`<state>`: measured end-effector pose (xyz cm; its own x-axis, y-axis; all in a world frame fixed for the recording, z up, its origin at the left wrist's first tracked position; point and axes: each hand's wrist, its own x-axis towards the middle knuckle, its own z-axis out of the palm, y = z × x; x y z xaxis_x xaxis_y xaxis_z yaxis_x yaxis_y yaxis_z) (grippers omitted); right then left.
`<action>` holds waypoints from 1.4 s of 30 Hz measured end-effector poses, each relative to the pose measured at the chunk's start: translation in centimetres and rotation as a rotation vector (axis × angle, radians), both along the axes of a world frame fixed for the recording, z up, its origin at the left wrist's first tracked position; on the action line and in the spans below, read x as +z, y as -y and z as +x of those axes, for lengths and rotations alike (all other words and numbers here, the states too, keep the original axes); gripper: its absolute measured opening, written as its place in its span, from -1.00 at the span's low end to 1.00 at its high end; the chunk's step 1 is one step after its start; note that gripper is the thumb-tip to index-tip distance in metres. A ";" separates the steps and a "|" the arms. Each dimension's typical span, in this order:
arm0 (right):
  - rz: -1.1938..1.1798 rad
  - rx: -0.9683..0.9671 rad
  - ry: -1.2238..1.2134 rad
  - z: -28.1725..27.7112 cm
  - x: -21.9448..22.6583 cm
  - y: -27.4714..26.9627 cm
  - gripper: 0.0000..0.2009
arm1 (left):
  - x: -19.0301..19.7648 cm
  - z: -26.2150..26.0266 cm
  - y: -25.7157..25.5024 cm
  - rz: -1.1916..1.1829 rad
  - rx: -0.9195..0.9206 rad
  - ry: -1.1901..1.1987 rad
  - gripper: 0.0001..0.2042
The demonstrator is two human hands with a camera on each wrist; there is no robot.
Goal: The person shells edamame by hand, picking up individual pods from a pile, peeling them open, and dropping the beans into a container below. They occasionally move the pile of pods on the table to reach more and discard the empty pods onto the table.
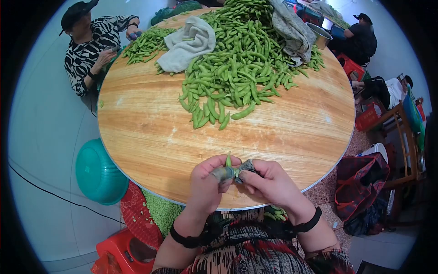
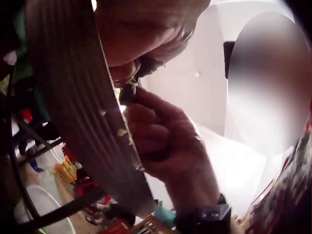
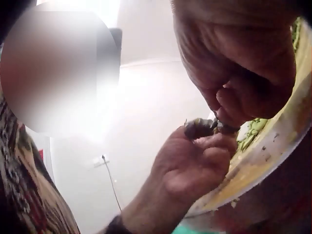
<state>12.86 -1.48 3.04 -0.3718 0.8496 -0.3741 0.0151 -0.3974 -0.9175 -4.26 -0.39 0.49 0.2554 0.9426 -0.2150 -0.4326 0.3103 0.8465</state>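
Note:
In the head view my left hand (image 1: 205, 179) and right hand (image 1: 276, 182) meet over the near edge of a round wooden table (image 1: 150, 118). Between them is a green soybean pod (image 1: 229, 160), its tip sticking up past the left thumb. The left thumb wears a greyish cover (image 1: 222, 173); a dark wrap (image 1: 247, 167) covers a digit of the right hand. Both hands pinch the pod where the thumbs come together. A large heap of soybean pods (image 1: 242, 68) spreads over the far half of the table. The wrist views show the fingertips close together, the pod mostly hidden.
A white cloth (image 1: 189, 43) and a grey cloth (image 1: 294, 34) lie on the heap, near a metal pot (image 1: 320, 34). Below the table's left are a teal basin (image 1: 98, 171), shelled beans (image 1: 163, 212) and a red stool (image 1: 123, 253). Another person (image 1: 93, 48) sits at the far left.

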 end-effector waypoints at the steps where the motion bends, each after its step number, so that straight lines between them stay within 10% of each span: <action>1: -0.002 0.001 0.001 0.2 -0.1 -0.2 -0.75 | 0.0 -0.3 -0.2 -0.126 -0.072 0.222 -0.78; 5: 0.088 0.028 0.090 0.8 0.4 -1.1 -0.71 | 0.3 -0.5 -0.2 -0.162 -0.118 0.285 -0.69; 7: 0.273 -0.101 0.259 1.0 0.4 -2.1 -0.70 | 0.1 0.2 0.2 0.395 -0.034 -0.512 -0.55; 10: 0.289 -0.091 0.305 0.7 0.4 -2.9 -0.76 | 2.4 0.4 0.8 0.533 -0.091 -0.735 -0.43; 16: -0.203 -0.003 -0.381 0.5 1.6 -2.3 -0.85 | 0.5 0.2 0.8 0.676 -0.124 -0.514 -0.32; 34: -0.301 -0.286 -0.742 -1.1 0.7 0.3 -0.96 | 1.1 1.3 1.8 1.184 0.132 -0.822 -0.36; 35: -0.299 -0.285 -0.742 -1.5 0.4 0.4 -0.96 | 0.7 1.7 1.9 1.185 0.133 -0.822 -0.36; 37: -0.169 -0.366 -0.664 -2.0 -0.1 0.5 -0.95 | 0.2 2.3 2.2 0.466 0.089 -0.126 -0.52; 42: -0.107 -0.401 -0.786 -1.4 0.6 0.5 -0.90 | 1.2 1.4 1.3 0.048 0.062 0.277 -0.62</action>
